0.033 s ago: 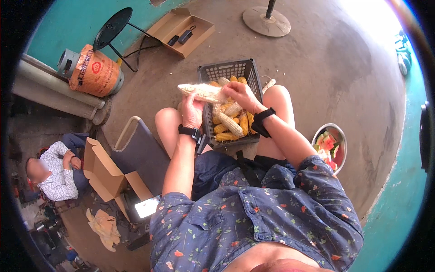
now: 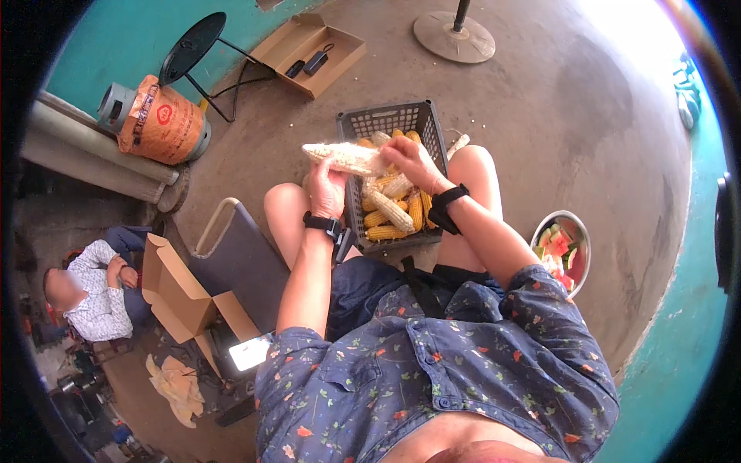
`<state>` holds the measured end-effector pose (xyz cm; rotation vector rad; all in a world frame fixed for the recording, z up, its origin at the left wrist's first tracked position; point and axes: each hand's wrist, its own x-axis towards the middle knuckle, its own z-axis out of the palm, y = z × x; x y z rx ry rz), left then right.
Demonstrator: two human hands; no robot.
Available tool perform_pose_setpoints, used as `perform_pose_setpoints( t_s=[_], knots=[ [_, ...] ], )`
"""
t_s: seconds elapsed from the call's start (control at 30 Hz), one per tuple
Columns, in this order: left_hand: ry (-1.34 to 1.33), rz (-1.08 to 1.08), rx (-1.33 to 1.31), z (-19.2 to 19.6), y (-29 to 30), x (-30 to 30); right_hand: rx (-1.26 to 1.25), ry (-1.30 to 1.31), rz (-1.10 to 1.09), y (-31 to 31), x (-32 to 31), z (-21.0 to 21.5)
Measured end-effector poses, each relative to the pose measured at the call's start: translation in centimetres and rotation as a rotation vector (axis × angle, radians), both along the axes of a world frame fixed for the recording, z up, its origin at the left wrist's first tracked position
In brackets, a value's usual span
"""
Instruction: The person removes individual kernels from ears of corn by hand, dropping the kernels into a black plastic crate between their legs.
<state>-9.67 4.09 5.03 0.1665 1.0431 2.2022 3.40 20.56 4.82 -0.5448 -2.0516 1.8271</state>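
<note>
I hold a pale corn cob (image 2: 343,157) level above my knees. My left hand (image 2: 328,193) is curled around its near side from below, and my right hand (image 2: 413,162) is closed over its right end from above. The cob's free tip points left. Just beyond and under my hands, a dark plastic crate (image 2: 390,119) rests between my legs, filled with yellow corn cobs (image 2: 394,210). Near right on the floor sits a metal bowl (image 2: 580,262) of cut fruit. Far left, an orange-wrapped gas cylinder (image 2: 158,119) lies on its side.
</note>
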Motion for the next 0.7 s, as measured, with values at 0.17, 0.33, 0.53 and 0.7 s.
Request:
perform_pose_setpoints(
  t_s=[0.17,0.33,0.53,0.7],
  knots=[
    [-0.029,0.023,0.006,-0.2,-0.1,-0.2,0.079,0.006,-0.156,0.1,-0.2,-0.8],
    [-0.099,0.004,0.079,0.8,-0.5,0.1,0.270,-0.049,-0.137,0.1,0.1,0.0],
    [-0.084,-0.042,0.088,0.4,-0.3,-0.2,0.178,-0.039,-0.090,-0.5,0.3,1.0],
    [-0.101,-0.045,0.045,-0.6,-0.2,-0.5,0.214,0.080,-0.081,-1.0,0.3,2.0]
  ],
)
